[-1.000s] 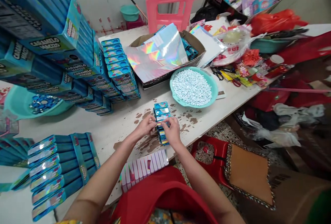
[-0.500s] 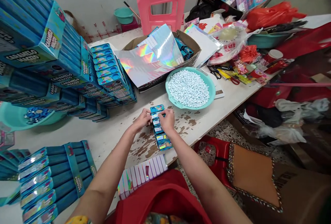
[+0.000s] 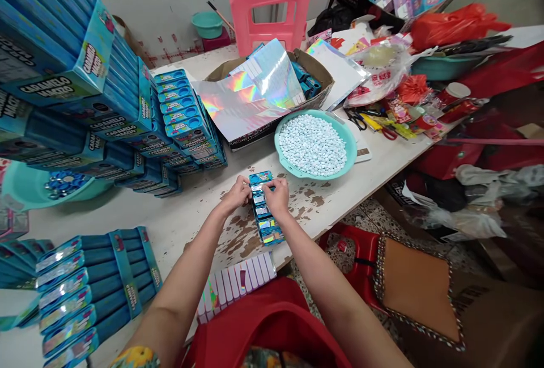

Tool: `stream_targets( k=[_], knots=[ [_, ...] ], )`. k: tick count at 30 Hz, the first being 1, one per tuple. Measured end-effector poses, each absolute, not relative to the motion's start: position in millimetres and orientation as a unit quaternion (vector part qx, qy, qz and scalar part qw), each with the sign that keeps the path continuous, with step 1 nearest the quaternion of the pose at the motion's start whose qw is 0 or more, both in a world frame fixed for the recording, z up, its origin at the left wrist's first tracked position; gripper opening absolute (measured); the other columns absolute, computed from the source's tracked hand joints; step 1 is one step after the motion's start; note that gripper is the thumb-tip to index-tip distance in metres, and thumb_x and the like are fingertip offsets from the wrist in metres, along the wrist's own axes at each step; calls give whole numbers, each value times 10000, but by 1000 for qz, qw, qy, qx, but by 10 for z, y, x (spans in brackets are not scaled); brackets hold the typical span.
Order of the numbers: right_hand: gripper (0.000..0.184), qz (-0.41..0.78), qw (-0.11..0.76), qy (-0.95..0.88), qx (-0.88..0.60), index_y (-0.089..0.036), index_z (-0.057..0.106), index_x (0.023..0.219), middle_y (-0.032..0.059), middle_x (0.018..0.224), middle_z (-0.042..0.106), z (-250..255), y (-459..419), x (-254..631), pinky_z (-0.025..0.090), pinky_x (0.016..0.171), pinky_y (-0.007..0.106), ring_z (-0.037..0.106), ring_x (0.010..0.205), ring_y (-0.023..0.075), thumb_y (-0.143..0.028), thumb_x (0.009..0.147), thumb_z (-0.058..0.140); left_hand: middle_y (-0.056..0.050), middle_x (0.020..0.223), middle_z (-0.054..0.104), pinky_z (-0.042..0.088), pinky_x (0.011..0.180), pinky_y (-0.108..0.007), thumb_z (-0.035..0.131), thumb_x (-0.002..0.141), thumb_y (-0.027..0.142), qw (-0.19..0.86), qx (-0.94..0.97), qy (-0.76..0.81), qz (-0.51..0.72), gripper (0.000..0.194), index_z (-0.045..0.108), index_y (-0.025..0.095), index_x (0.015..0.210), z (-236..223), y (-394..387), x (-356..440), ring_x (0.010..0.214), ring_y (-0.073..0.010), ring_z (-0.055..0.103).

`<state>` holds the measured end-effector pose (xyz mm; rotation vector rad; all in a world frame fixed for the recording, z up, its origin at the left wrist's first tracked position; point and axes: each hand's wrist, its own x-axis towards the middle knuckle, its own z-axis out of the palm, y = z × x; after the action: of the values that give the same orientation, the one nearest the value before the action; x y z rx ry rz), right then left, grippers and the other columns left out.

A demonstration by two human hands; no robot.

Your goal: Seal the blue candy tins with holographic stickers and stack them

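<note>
A row of blue candy packs (image 3: pixel 267 225) stands on the worn tabletop, with shiny silver stickers on several of their ends. Over the pack second from the far end lies a silver sticker (image 3: pixel 257 187). My left hand (image 3: pixel 238 193) pinches at the sticker's left end, its fingers closed against the packs' edge. From the other side, my right hand (image 3: pixel 278 198) pinches the right end between thumb and fingers; its fingertips partly hide the sticker. Closer to my body lies a sheet of holographic sticker strips (image 3: pixel 238 280).
A turquoise basin (image 3: pixel 292 168) of pale candies sits beyond my right hand. Tall stacks of blue candy boxes (image 3: pixel 119 113) rise at left, with more packs (image 3: pixel 110 277) lower down. Behind is a carton (image 3: pixel 325 87) topped by a holographic sheet (image 3: pixel 255 93). A red stool (image 3: pixel 368 263) stands at right.
The whole view has shifted slightly, so things appear a little further right. Both hands keep nearly the same pinch at the same pack.
</note>
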<state>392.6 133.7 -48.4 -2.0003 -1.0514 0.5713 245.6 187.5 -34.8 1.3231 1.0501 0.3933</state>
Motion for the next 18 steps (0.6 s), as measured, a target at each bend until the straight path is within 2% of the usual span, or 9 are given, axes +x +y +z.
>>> stream_targets(
  k=[1, 3, 6, 11, 13, 15, 18],
  knots=[
    [79, 224, 393, -406, -794, -183, 580, 723, 67, 966, 498, -490, 1347, 3931, 379, 876, 329, 493, 931, 209, -260, 703, 585, 70, 591, 505, 304, 452, -164, 441, 821, 251, 647, 580, 466, 166, 186, 334, 220, 969, -366, 1868, 2469, 435, -73, 445],
    [196, 233, 394, -377, -806, -181, 554, 826, 67, 984, 491, -499, 1361, 3947, 397, 840, 328, 500, 909, 208, -276, 667, 616, 61, 589, 503, 304, 454, -180, 441, 829, 264, 628, 580, 500, 141, 190, 329, 221, 977, -408, 1822, 2521, 427, -89, 451],
    [323, 257, 391, -360, -807, -186, 509, 908, 50, 956, 507, -502, 1374, 3968, 409, 786, 322, 507, 855, 200, -297, 631, 633, 20, 594, 515, 308, 484, -224, 461, 827, 283, 555, 582, 582, 121, 179, 352, 202, 942, -490, 1717, 2653, 447, -128, 468],
    [150, 281, 434, -334, -788, -183, 537, 812, 24, 820, 568, -449, 1431, 4024, 409, 761, 317, 517, 770, 179, -264, 686, 539, -50, 726, 563, 284, 555, -243, 624, 709, 265, 494, 608, 607, 134, 285, 416, 182, 886, -527, 1710, 2683, 611, -176, 505],
    [179, 305, 442, -320, -781, -169, 559, 847, 25, 782, 591, -394, 1411, 4082, 429, 714, 300, 534, 722, 168, -282, 721, 503, -38, 706, 565, 275, 556, -237, 625, 703, 282, 484, 631, 598, 100, 250, 461, 183, 863, -482, 1714, 2495, 616, -176, 499],
    [274, 321, 458, -308, -769, -153, 567, 948, 56, 866, 619, -331, 1275, 4146, 447, 701, 288, 561, 756, 168, -330, 753, 492, -24, 680, 569, 274, 550, -232, 596, 729, 338, 484, 658, 574, 58, 202, 511, 187, 833, -428, 1614, 2191, 607, -171, 496],
    [361, 307, 516, -284, -747, -163, 558, 1049, 95, 1045, 608, -295, 759, 4186, 454, 791, 307, 571, 913, 184, -405, 786, 505, -15, 662, 593, 277, 530, -228, 606, 718, 413, 540, 664, 517, -7, 219, 580, 197, 747, -389, 1199, 1661, 593, -165, 498]
  ],
)
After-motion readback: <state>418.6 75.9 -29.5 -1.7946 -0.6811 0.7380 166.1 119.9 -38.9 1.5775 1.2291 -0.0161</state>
